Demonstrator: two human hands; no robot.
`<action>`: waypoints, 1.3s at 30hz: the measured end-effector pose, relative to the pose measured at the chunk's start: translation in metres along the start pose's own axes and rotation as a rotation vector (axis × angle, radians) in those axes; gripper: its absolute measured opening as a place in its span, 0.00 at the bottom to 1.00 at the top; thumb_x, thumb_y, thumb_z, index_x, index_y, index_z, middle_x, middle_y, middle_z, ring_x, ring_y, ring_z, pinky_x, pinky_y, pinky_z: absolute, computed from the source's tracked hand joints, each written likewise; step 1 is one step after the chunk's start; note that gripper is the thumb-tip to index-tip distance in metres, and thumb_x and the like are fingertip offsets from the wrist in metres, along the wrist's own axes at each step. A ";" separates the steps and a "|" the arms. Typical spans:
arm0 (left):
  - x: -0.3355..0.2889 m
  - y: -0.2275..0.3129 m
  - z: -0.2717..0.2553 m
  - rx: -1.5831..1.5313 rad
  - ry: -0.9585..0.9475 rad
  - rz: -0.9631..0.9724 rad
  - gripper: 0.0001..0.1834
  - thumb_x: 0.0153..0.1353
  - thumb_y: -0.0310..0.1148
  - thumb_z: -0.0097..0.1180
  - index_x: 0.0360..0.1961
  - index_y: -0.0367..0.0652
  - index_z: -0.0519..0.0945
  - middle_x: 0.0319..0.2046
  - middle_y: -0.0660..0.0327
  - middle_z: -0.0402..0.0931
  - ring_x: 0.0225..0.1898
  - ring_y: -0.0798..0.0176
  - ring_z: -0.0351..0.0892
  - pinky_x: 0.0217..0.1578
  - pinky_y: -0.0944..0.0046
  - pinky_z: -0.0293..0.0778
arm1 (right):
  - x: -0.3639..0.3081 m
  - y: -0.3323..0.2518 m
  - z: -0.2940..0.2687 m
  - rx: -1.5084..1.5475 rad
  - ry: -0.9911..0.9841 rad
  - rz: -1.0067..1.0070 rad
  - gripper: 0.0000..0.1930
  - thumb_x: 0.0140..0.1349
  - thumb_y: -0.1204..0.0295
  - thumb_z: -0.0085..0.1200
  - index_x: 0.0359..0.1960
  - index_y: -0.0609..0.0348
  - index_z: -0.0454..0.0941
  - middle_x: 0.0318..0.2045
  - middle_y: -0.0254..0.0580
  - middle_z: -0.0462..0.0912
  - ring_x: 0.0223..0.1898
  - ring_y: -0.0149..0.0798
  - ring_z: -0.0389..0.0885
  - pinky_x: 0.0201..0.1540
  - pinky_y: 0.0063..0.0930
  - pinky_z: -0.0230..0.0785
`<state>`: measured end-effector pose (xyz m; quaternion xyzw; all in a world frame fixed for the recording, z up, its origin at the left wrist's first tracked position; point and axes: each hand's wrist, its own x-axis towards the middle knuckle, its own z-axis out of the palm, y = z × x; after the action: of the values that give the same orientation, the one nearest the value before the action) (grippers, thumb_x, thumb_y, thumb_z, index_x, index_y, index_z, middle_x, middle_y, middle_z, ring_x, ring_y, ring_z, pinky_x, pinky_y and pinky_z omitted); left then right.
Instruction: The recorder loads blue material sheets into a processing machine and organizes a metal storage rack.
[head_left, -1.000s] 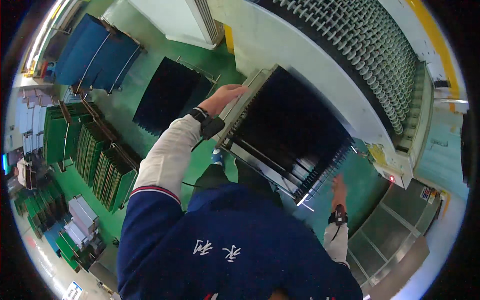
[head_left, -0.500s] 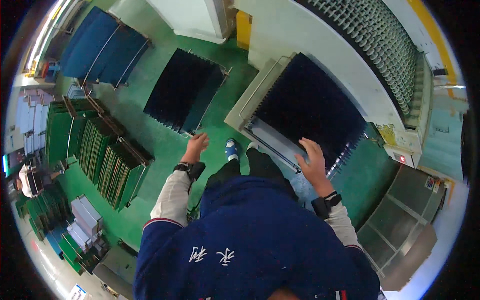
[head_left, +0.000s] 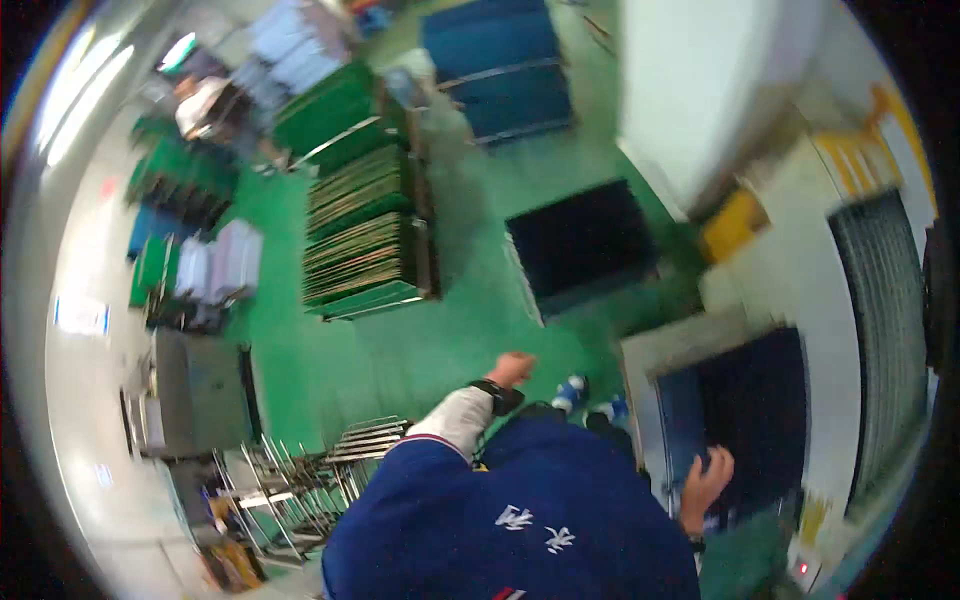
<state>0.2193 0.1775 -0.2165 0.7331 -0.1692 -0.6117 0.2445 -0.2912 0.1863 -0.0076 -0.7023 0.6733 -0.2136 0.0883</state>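
Note:
My left hand point(head_left: 514, 370) hangs over the green floor in front of my body, a dark band at its wrist. Its fingers are loosely bent, slightly blurred, and nothing shows in them. At the lower right my right hand point(head_left: 706, 485) is open, fingers apart and empty. It appears above the near end of a stack of dark panels point(head_left: 760, 400) beside the white machine; I cannot tell whether it touches them. Farther ahead, a second rack of dark panels point(head_left: 580, 240) stands alone on the floor.
Racks of green-edged boards point(head_left: 355, 235) stand left of centre, blue panels point(head_left: 500, 65) beyond them. A white machine point(head_left: 795, 280) runs along the right. Metal frames point(head_left: 290, 490) are at lower left, near a grey cabinet point(head_left: 205, 390). Another person point(head_left: 215, 110) is at far left.
My view has turned left, so the racks have shifted right and the dark stack now sits lower right. The left fingers look more bent; the right hand stays open and empty.

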 end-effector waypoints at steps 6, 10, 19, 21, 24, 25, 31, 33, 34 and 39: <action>-0.044 0.071 0.017 -0.081 0.047 0.067 0.26 0.58 0.48 0.60 0.51 0.39 0.78 0.33 0.62 0.81 0.28 0.66 0.79 0.24 0.67 0.73 | 0.001 0.028 0.022 -0.124 -0.198 0.042 0.08 0.54 0.74 0.56 0.31 0.68 0.74 0.41 0.53 0.73 0.45 0.55 0.72 0.50 0.44 0.63; -0.043 0.069 0.016 -0.177 -0.033 0.083 0.27 0.58 0.48 0.60 0.52 0.38 0.77 0.33 0.62 0.80 0.27 0.66 0.77 0.23 0.66 0.72 | -0.010 0.034 0.026 -0.271 -0.296 0.095 0.08 0.54 0.73 0.56 0.29 0.69 0.75 0.41 0.56 0.74 0.44 0.59 0.73 0.46 0.47 0.65; -0.012 0.051 0.013 -0.176 -0.075 0.041 0.25 0.59 0.46 0.60 0.50 0.38 0.78 0.34 0.62 0.79 0.26 0.66 0.77 0.23 0.66 0.73 | -0.004 0.054 0.031 -0.166 -0.282 0.078 0.11 0.57 0.70 0.54 0.25 0.68 0.72 0.32 0.61 0.74 0.37 0.62 0.74 0.40 0.51 0.66; -0.013 0.066 0.015 -0.152 -0.091 0.078 0.25 0.59 0.48 0.60 0.50 0.39 0.78 0.34 0.61 0.79 0.27 0.66 0.78 0.25 0.66 0.73 | 0.002 0.050 0.020 -0.179 -0.266 0.050 0.11 0.57 0.70 0.54 0.26 0.69 0.73 0.31 0.61 0.75 0.37 0.62 0.74 0.41 0.52 0.66; -0.021 0.104 0.025 -0.079 -0.172 0.143 0.25 0.59 0.50 0.60 0.49 0.42 0.79 0.35 0.62 0.80 0.29 0.65 0.79 0.28 0.65 0.75 | -0.002 0.036 -0.013 -0.165 -0.099 0.100 0.11 0.56 0.71 0.54 0.30 0.71 0.76 0.32 0.61 0.78 0.40 0.62 0.75 0.44 0.51 0.66; -0.024 0.116 0.028 -0.043 -0.192 0.174 0.24 0.60 0.50 0.59 0.48 0.42 0.80 0.34 0.62 0.80 0.29 0.65 0.79 0.29 0.65 0.75 | -0.001 0.039 -0.025 -0.121 0.000 0.107 0.12 0.57 0.71 0.54 0.31 0.71 0.77 0.34 0.61 0.79 0.41 0.62 0.75 0.45 0.50 0.67; -0.045 0.192 0.055 -0.033 -0.467 0.230 0.25 0.63 0.50 0.57 0.52 0.41 0.74 0.43 0.60 0.79 0.40 0.63 0.79 0.41 0.63 0.75 | 0.051 -0.019 -0.127 -0.191 0.146 0.013 0.13 0.57 0.67 0.57 0.33 0.68 0.78 0.40 0.61 0.79 0.42 0.62 0.77 0.46 0.48 0.70; -0.057 0.215 0.096 -0.009 -0.570 0.244 0.31 0.63 0.50 0.58 0.58 0.37 0.71 0.46 0.58 0.78 0.42 0.63 0.79 0.44 0.62 0.73 | 0.060 -0.010 -0.162 -0.152 0.106 0.089 0.12 0.56 0.67 0.59 0.33 0.66 0.78 0.32 0.59 0.79 0.36 0.62 0.75 0.38 0.48 0.68; -0.071 0.231 0.121 0.051 -0.633 0.238 0.34 0.62 0.51 0.58 0.59 0.36 0.69 0.48 0.57 0.78 0.44 0.62 0.78 0.46 0.61 0.73 | 0.057 -0.001 -0.177 -0.201 0.169 0.105 0.12 0.56 0.68 0.60 0.35 0.65 0.79 0.29 0.53 0.80 0.32 0.54 0.77 0.36 0.42 0.68; -0.113 0.277 0.222 0.285 -0.978 0.308 0.32 0.66 0.50 0.54 0.62 0.37 0.68 0.55 0.55 0.73 0.55 0.58 0.74 0.53 0.59 0.70 | 0.074 0.037 -0.213 0.658 0.319 0.621 0.08 0.59 0.71 0.59 0.34 0.64 0.80 0.27 0.39 0.81 0.28 0.35 0.77 0.32 0.31 0.68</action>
<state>-0.0057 -0.0224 0.0033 0.3547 -0.4506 -0.8101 0.1222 -0.4142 0.1452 0.1810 -0.3611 0.7531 -0.4841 0.2611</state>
